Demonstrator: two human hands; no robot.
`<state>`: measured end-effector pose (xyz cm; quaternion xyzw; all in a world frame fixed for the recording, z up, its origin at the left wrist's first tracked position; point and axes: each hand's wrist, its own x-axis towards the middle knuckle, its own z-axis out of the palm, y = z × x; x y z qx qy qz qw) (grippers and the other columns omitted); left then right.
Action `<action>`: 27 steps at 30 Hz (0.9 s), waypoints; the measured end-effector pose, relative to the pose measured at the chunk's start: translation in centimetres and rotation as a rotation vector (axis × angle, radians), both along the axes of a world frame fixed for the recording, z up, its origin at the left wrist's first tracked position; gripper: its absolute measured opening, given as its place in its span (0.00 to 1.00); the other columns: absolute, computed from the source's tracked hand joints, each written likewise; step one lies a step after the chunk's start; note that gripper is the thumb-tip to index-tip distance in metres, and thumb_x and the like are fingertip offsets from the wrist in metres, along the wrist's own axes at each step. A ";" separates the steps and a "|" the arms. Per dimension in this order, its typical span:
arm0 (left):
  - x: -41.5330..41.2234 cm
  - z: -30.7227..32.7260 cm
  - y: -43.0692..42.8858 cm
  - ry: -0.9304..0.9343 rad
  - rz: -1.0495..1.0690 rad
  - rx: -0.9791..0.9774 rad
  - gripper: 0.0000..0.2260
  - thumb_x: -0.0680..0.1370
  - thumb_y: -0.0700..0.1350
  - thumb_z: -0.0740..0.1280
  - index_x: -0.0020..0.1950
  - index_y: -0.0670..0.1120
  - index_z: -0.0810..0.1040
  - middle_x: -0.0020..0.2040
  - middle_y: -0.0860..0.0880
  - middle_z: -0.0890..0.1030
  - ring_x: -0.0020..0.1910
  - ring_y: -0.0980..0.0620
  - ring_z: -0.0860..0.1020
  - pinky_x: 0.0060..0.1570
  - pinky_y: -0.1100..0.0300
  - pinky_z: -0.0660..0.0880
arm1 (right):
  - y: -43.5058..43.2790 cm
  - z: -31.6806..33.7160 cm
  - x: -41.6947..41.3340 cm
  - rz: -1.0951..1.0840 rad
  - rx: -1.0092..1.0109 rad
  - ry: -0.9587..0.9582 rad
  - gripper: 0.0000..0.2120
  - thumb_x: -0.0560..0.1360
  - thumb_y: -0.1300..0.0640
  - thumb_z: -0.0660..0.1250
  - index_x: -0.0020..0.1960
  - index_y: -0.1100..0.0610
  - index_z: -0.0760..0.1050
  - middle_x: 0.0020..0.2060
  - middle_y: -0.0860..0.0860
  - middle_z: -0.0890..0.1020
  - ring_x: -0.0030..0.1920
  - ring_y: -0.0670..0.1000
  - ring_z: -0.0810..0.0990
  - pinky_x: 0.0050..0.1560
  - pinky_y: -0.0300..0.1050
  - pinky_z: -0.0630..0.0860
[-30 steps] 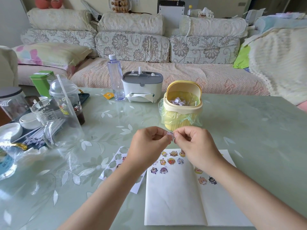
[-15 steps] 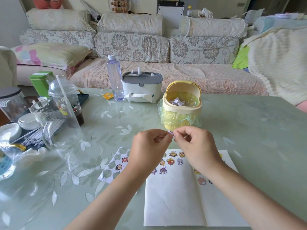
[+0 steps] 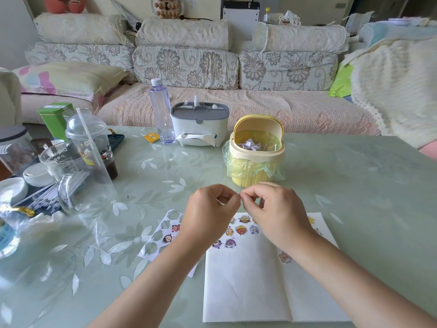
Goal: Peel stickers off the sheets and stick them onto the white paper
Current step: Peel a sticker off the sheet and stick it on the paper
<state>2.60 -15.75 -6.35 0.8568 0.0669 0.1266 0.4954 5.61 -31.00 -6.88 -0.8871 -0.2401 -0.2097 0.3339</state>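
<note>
Fingertips [image 3: 233,202] of the left hand [image 3: 210,210] and right hand [image 3: 277,209] pinch together above the white paper [image 3: 248,285], I'd judge on a sticker too small to see. The sticker sheet [image 3: 163,235] beside it looks mostly emptied, and a cluster of stickers [image 3: 241,229] is already placed. I can't read the beaker [image 3: 63,159] lettering.

The green counter [image 3: 354,185] carries white paper [image 3: 248,280], a sticker sheet [image 3: 160,235], a yellow bin [image 3: 255,171], a tissue box [image 3: 199,125] and a bottle [image 3: 162,114].
</note>
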 end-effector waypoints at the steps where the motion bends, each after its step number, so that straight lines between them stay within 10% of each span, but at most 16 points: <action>1: 0.0 -0.1 0.0 -0.003 -0.006 0.001 0.08 0.76 0.47 0.69 0.36 0.52 0.80 0.27 0.60 0.78 0.26 0.54 0.76 0.28 0.62 0.73 | 0.1 0.0 0.0 -0.002 0.008 0.008 0.05 0.75 0.54 0.71 0.41 0.48 0.82 0.35 0.40 0.80 0.32 0.42 0.74 0.32 0.33 0.66; 11: 0.1 -0.1 -0.1 -0.038 -0.056 -0.039 0.08 0.77 0.45 0.67 0.37 0.51 0.78 0.24 0.60 0.75 0.22 0.58 0.69 0.23 0.66 0.67 | 0.2 0.5 0.1 0.013 0.229 0.330 0.07 0.76 0.55 0.70 0.40 0.49 0.84 0.24 0.38 0.77 0.24 0.43 0.72 0.30 0.36 0.69; 22: 0.1 -0.3 0.6 -0.025 -0.155 -0.135 0.09 0.78 0.45 0.67 0.38 0.52 0.78 0.31 0.46 0.74 0.28 0.55 0.67 0.27 0.63 0.66 | 0.5 1.5 -0.2 0.091 0.480 0.662 0.07 0.78 0.55 0.68 0.44 0.53 0.84 0.39 0.51 0.84 0.29 0.48 0.78 0.27 0.44 0.74; 27: 0.1 -0.3 1.0 -0.031 -0.159 -0.120 0.07 0.77 0.48 0.68 0.39 0.52 0.79 0.35 0.43 0.79 0.30 0.55 0.70 0.30 0.61 0.69 | 0.2 1.7 -0.3 0.090 0.386 0.533 0.04 0.76 0.54 0.72 0.45 0.49 0.86 0.29 0.45 0.82 0.27 0.44 0.78 0.30 0.39 0.74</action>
